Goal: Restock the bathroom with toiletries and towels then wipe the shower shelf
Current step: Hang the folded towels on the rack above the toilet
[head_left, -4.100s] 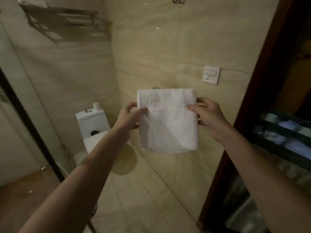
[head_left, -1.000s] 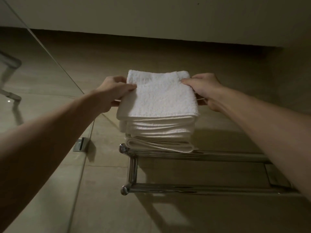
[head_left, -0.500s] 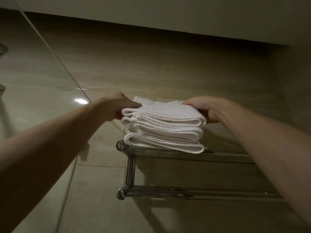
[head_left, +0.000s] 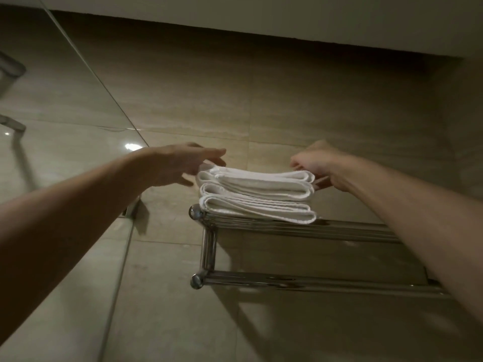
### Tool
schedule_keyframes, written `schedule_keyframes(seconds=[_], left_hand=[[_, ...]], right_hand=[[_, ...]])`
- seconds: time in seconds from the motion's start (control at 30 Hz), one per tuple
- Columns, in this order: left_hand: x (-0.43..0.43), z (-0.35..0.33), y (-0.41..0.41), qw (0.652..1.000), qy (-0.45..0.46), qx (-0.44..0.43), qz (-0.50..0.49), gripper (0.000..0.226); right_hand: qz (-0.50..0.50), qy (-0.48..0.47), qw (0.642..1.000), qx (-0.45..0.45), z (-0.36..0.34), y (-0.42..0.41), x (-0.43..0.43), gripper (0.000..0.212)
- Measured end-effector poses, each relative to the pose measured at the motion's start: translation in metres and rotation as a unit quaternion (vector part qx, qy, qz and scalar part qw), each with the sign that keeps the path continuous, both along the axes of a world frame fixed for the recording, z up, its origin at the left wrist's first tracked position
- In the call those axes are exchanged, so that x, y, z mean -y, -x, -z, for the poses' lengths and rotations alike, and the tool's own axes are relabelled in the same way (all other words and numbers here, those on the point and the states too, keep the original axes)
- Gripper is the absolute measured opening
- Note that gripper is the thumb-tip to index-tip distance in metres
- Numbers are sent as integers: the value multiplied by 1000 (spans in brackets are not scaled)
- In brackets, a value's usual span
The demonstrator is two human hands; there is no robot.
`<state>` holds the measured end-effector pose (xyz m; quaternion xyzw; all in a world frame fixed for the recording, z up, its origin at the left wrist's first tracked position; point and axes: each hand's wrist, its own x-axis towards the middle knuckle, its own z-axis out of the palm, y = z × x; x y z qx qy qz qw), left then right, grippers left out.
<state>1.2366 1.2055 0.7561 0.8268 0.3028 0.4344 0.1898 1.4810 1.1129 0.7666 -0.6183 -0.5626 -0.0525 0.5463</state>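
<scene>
A stack of folded white towels [head_left: 257,195] lies on the left end of a chrome wall rack [head_left: 300,228], seen from below. My left hand [head_left: 180,164] hovers at the stack's left edge with its fingers spread, fingertips just touching or barely off the top towel. At the stack's right edge, my right hand [head_left: 320,165] has loosely curled fingers next to the top towel's fold; motion blur hides whether it pinches the cloth.
The rack's lower rail [head_left: 313,282] runs below the shelf, fixed to a beige tiled wall. A glass shower panel [head_left: 65,178] stands to the left, with a bracket [head_left: 132,209] at its edge. The white ceiling is close above.
The folded towel went from in front of me up onto the stack on the rack. In the last half second my left hand opened and lifted off the top towel.
</scene>
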Motion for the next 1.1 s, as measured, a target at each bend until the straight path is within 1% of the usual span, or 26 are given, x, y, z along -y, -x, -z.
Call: schedule_keyframes(seconds=[0.03,0.07,0.1,0.17,0.23,0.27,0.33,0.4,0.43,0.47,0.53,0.6,0.67,0.73,0.8,0.83,0.9,1.0,1.1], left_hand=[[3,-1,1,1000,-27,-2,-5,42],[9,0,1,998,-56,7,-17,38],[17,0,0,996,-82,5,-28,36],[33,4,-2,994,-94,-31,-54,36],[44,9,-3,989,-98,-77,-79,37],[51,13,-3,986,-103,-88,-93,38],[64,23,-7,980,-133,-96,-116,38],[76,40,-13,976,-140,-102,-133,37],[81,51,-17,976,-136,-99,-137,40],[86,63,-19,976,-135,-96,-141,45],[94,89,-22,962,-179,-101,-180,59],[106,118,-25,939,-236,-88,-233,66],[123,152,-28,924,-283,-60,-252,60],[141,193,-30,916,-314,-36,-248,48],[157,236,-30,913,-321,-51,-248,41],[162,258,-30,913,-317,-78,-246,40],[170,309,-30,916,-285,-159,-232,43],[186,390,-31,915,-215,-277,-198,51],[204,478,-32,902,-150,-368,-169,52]], right_hand=[[8,-31,999,23,1,-2,2,11],[13,-42,998,54,3,-2,6,12],[3,-24,996,90,6,0,12,14],[-11,48,986,159,11,3,21,27],[-5,77,978,193,16,3,29,41],[-1,72,977,203,19,3,33,42],[4,40,975,220,29,5,43,40],[5,13,971,240,46,6,55,37],[10,7,967,253,57,6,59,35],[21,1,962,272,67,5,63,41],[51,4,948,313,93,0,73,59],[68,-9,940,333,123,-5,86,66],[60,-43,939,337,157,-11,103,63],[34,-81,936,340,195,-16,123,50],[12,-93,938,333,236,-26,142,38],[8,-80,942,326,259,-33,150,34],[1,-19,948,317,310,-46,164,30],[-11,99,946,308,393,-66,188,32],[-19,214,939,268,481,-81,218,35]])
